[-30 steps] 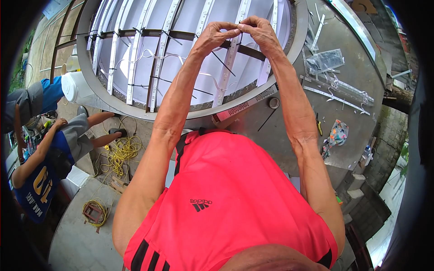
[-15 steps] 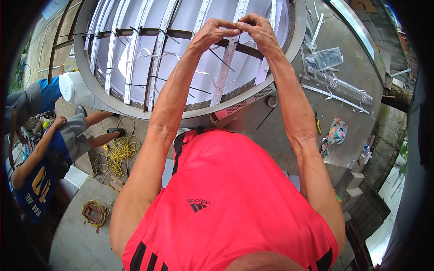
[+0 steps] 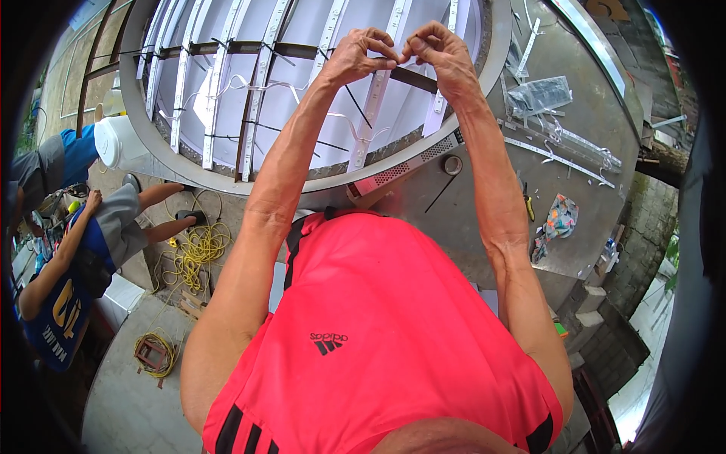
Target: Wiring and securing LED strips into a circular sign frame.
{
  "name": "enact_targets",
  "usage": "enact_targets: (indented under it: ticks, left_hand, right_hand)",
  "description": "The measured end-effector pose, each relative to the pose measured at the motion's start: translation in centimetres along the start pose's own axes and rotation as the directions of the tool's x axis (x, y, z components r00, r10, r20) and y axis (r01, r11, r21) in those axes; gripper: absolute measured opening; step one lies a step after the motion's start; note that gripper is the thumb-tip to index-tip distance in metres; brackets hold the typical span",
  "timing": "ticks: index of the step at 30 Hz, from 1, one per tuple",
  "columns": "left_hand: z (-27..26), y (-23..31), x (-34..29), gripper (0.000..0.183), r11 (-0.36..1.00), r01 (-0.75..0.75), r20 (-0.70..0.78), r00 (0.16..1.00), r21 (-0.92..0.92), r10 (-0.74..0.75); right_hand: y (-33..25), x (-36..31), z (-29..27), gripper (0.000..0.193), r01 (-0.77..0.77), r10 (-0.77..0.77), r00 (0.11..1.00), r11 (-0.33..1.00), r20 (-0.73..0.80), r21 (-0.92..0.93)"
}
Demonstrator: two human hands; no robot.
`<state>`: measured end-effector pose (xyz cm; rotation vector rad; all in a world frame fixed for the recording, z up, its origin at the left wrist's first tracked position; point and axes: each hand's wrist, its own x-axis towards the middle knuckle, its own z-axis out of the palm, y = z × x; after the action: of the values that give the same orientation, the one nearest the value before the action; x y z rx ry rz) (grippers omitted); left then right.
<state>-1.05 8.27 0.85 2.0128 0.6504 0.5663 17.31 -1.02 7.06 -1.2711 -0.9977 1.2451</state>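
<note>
A light strip (image 3: 375, 108) runs beneath 2 pinching hands (image 3: 355, 59) (image 3: 448, 65), anything held impossible to tell.

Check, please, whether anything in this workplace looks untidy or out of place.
Yes, mildly: at left, near a dark shoe, the thin yellow cable lies tangled rather than coiled. At right, the crumpled multicoloured cloth lies bunched on the flat grey metal surface, not folded.

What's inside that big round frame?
Inside the round frame: white light strips, a dark crossbar, black ties and a white panel. The left hand covers part of the crossbar, the right hand part of one strip; what lies beneath can't be seen.
</note>
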Motion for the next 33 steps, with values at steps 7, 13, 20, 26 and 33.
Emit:
enact_targets:
  ticks: [7, 13, 20, 26, 33]
  left_hand:
    - [-0.3, 0.9, 0.4, 0.025, 0.98, 0.078, 0.045, 0.997, -0.181, -0.071]
    - [1.0, -0.6, 3.0, 0.051, 0.858, 0.511, -0.123, 0.855, 0.043, -0.503]
    - [0.5, 0.4, 4.9, 0.039, 0.856, 0.494, 0.097, 0.855, 0.151, -0.51]
    - [0.5, -1.5, 4.8, 0.046, 0.867, 0.497, 0.088, 0.863, 0.019, -0.497]
    - [1.1, -2.5, 4.1, 0.06, 0.894, 0.443, 0.002, 0.896, 0.072, -0.444]
  right_hand:
    - [-0.8, -3.9, -0.1, 0.005, -0.048, 0.051, 0.999, 0.987, -0.016, 0.153]
    - [-0.7, -3.9, 0.9, 0.006, -0.135, 0.144, 0.989, 0.965, -0.024, 0.223]
    - [-0.8, -1.8, -0.1, 0.009, -0.051, 0.051, 0.999, 0.995, 0.008, 0.082]
    - [-0.7, 2.0, 0.2, 0.013, -0.047, 0.043, 0.998, 0.995, 0.047, 0.092]
    - [0.3, 3.7, -0.1, 0.015, -0.053, 0.048, 0.995, 0.997, 0.089, 0.06]
